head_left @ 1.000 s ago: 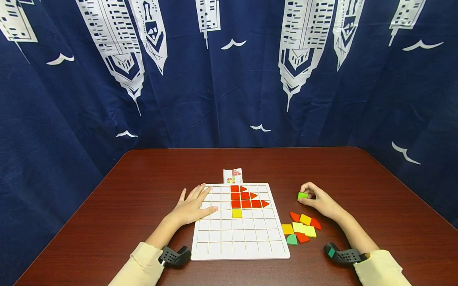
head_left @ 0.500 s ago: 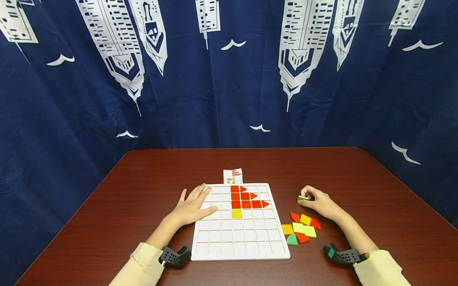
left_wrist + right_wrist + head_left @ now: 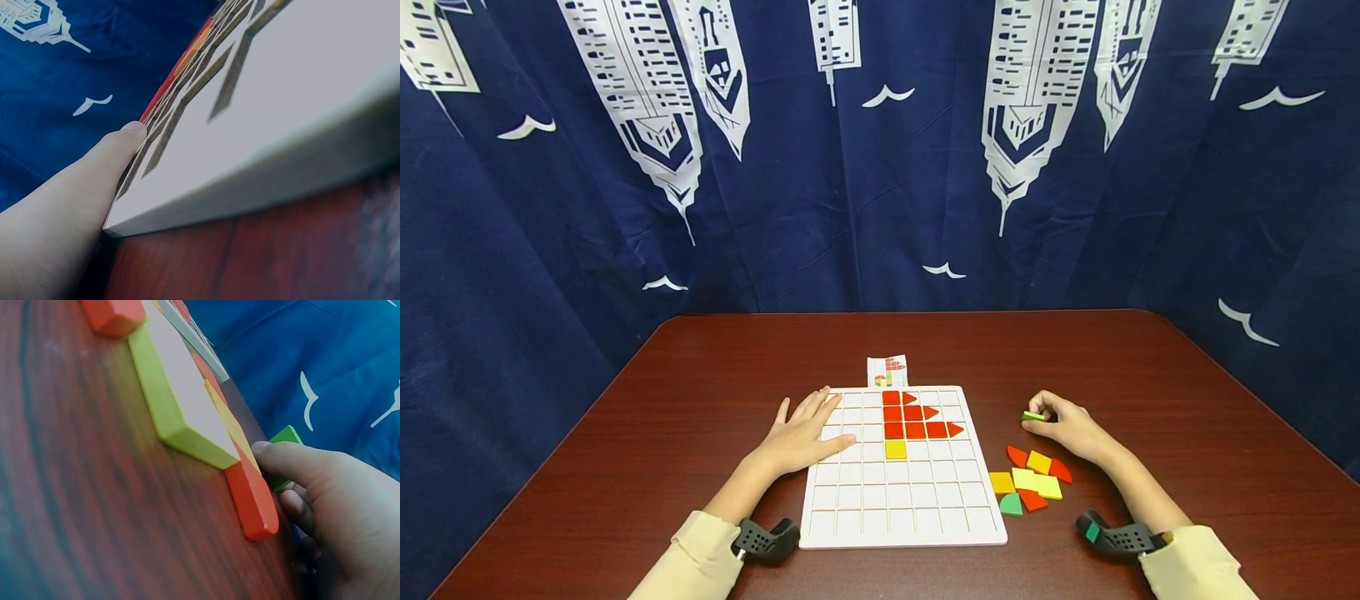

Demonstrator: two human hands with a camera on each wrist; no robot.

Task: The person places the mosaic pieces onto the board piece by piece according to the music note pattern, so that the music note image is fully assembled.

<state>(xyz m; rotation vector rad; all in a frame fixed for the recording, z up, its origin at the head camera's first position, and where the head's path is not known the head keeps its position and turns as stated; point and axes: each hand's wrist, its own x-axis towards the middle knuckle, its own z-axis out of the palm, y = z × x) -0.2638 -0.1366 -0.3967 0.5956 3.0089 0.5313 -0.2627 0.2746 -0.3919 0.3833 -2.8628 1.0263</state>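
My left hand [image 3: 801,433] rests with spread fingers on the left side of a white grid board [image 3: 865,500]; in the left wrist view the thumb [image 3: 100,162] lies along the board's edge. My right hand [image 3: 1071,425] pinches a green block [image 3: 1033,415] between thumb and fingers, right of the board. In the right wrist view the green block [image 3: 288,435] shows partly behind the thumb. On the board, red squares and red triangles [image 3: 914,430] form three rows, with a yellow square [image 3: 896,450] below them.
Loose blocks lie right of the board: pale yellow ones [image 3: 1037,482], red curved ones [image 3: 1060,470], orange squares [image 3: 1002,482] and a green quarter-round [image 3: 1011,504]. A printed pattern card [image 3: 887,372] sits at the board's far edge. A blue curtain [image 3: 850,208] hangs behind the table [image 3: 737,350].
The green block in my right hand has turned from showing its broad face to nearly edge-on, and the hand has dipped slightly. My left hand stays in place on the board.
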